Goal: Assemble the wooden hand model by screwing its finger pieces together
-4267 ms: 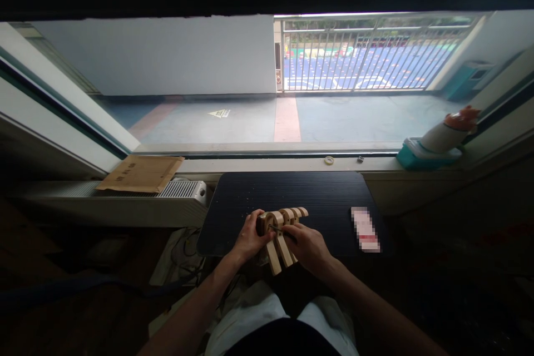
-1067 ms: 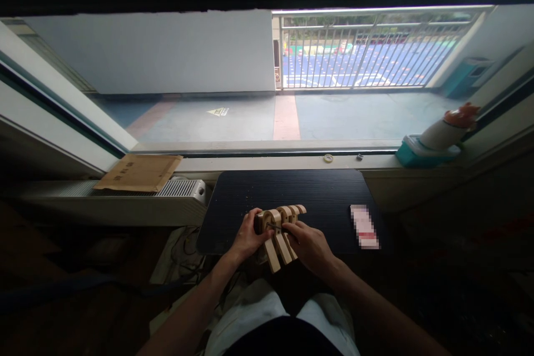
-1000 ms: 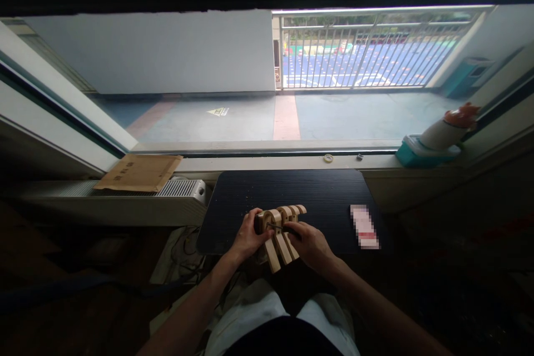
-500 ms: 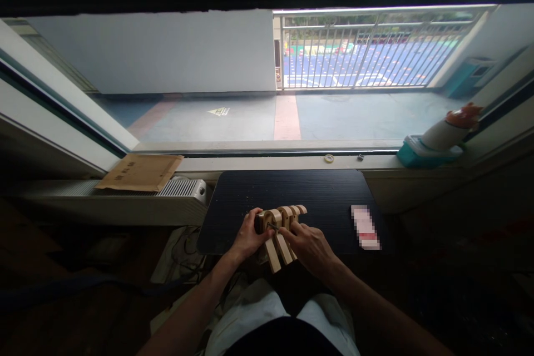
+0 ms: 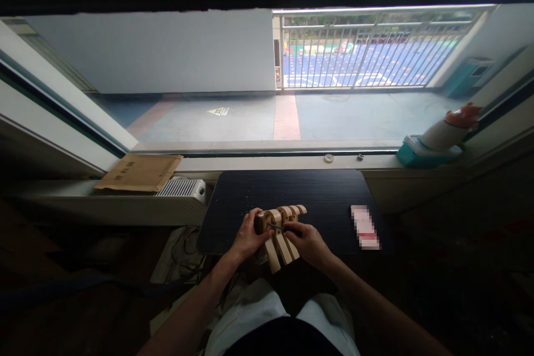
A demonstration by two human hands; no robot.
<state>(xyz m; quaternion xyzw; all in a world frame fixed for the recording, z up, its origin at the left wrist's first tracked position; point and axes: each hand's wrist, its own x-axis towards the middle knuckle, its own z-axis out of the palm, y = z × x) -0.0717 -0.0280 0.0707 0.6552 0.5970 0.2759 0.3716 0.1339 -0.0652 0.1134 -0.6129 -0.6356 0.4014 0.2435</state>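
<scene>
A pale wooden assembly point(image 5: 280, 228) of several curved, arch-shaped pieces with legs stands at the near edge of a small black table point(image 5: 292, 192). My left hand point(image 5: 246, 236) is closed round its left end. My right hand point(image 5: 306, 242) is pinched on a thin dark tool point(image 5: 283, 227) whose tip points into the front wooden piece. Both forearms reach up from the bottom of the view over my lap.
A small blurred card point(image 5: 365, 227) lies on the table's right side. A cardboard sheet point(image 5: 139, 172) rests on a radiator point(image 5: 183, 189) to the left. On the window sill sit a teal base with a white object point(image 5: 434, 144) and a small tape ring point(image 5: 329, 158).
My right hand has shifted slightly at the tool, its fingers opening and pinching again. The wooden assembly and my left hand have stayed in place.
</scene>
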